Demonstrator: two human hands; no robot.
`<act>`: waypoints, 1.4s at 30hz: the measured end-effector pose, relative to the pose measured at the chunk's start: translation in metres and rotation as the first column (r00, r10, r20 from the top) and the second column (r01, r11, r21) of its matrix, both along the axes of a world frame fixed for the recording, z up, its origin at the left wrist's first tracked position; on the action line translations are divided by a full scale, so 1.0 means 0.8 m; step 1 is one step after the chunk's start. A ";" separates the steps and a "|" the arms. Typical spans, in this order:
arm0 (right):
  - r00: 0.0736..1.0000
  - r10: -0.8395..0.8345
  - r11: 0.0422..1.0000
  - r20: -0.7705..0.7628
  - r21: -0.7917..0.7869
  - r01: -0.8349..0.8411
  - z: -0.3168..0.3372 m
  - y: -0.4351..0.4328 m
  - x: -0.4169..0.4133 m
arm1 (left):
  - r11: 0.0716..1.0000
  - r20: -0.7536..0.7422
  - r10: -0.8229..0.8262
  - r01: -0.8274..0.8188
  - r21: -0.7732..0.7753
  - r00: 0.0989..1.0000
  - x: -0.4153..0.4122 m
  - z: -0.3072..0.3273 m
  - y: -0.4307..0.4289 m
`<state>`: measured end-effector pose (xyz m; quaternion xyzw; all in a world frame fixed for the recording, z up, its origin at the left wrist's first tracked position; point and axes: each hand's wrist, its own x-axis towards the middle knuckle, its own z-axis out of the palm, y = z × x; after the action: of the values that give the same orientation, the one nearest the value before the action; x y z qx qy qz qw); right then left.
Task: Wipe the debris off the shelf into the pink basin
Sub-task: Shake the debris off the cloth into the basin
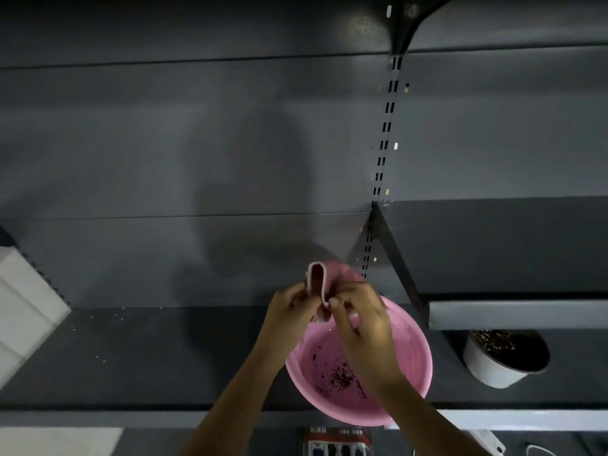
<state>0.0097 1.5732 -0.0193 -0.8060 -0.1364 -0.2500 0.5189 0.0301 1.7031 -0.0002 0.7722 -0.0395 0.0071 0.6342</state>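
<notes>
Both hands, left [289, 307] and right [358, 320], pinch a soft folded pink cloth [320, 284] above the round pink basin [411, 366], which holds dark crumbs [340, 376].

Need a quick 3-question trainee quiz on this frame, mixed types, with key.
1. True or false: the pink basin already holds some debris.
2. What do the hands, left and right, hold together? A) white bowl B) pink cloth C) brush
3. Fill in: loose crumbs on the shelf lie to the ___ of the basin.

Key: 1 true; 2 B, the pink cloth, held above the basin's far rim; 3 left. The white bowl stands apart, to the right.
</notes>
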 end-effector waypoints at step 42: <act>0.825 0.015 0.971 -0.565 -0.188 -0.147 -0.037 -0.023 0.020 | 0.987 -0.095 -0.162 0.162 -0.010 0.982 0.004 -0.068 0.022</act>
<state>0.0255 1.5548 -0.0487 -0.8903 -0.0401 0.0363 0.4521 0.0337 1.7208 -0.0546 0.7650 -0.0718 -0.0816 0.6347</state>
